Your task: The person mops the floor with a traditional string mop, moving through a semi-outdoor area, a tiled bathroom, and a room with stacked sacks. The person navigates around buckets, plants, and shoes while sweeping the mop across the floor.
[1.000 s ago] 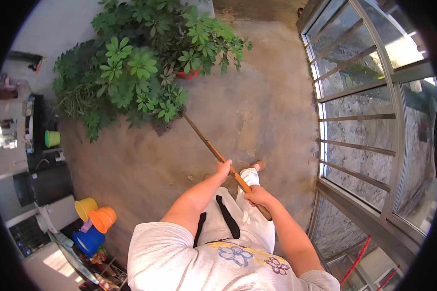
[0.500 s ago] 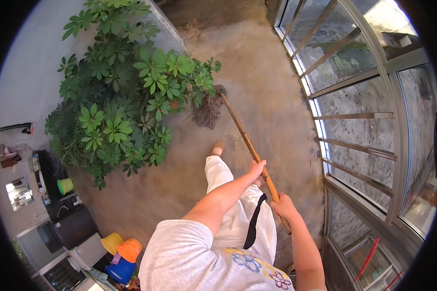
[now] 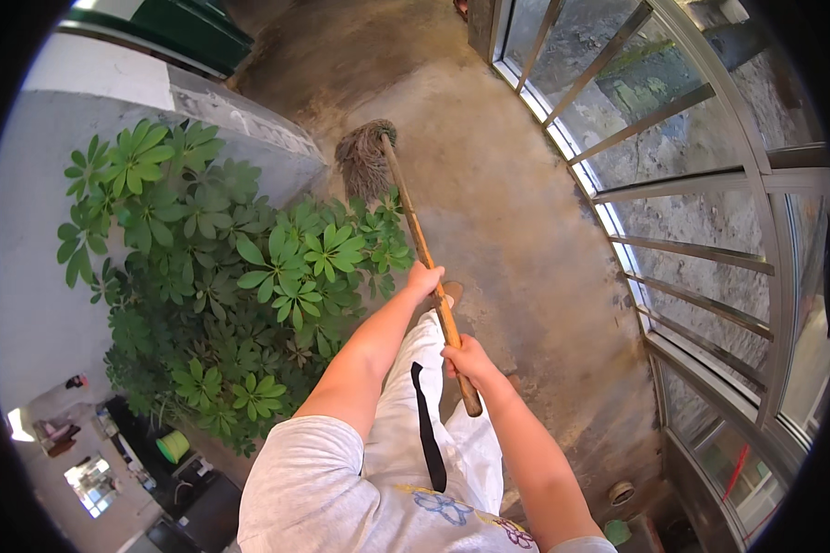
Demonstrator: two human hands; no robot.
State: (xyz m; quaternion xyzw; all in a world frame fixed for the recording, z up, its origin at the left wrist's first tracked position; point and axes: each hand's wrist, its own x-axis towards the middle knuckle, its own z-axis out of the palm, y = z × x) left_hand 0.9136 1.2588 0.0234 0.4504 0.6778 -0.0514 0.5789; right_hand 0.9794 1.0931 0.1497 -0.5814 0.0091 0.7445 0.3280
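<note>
Both of my hands grip the wooden handle of a mop (image 3: 415, 229). My left hand (image 3: 424, 279) is closed around the middle of the handle. Lower down, near its butt end, my right hand (image 3: 470, 360) is wrapped around it. The handle slants away from me toward the upper left. At its far end, the grey-brown string mop head (image 3: 365, 158) lies on the concrete floor (image 3: 507, 203), close to a wall corner and just beyond the leaves of a large green plant (image 3: 286, 258).
The bushy plant takes up the left side, against a pale wall (image 3: 46, 212). Metal-framed windows with bars (image 3: 701, 249) run along the right. A green container (image 3: 172, 446) stands at lower left. A dark green object (image 3: 194, 37) is at top left.
The mop head has moved farther away and to the left, past the plant toward the wall corner. Both hands have gone forward and left with the handle, and my view has shifted forward.
</note>
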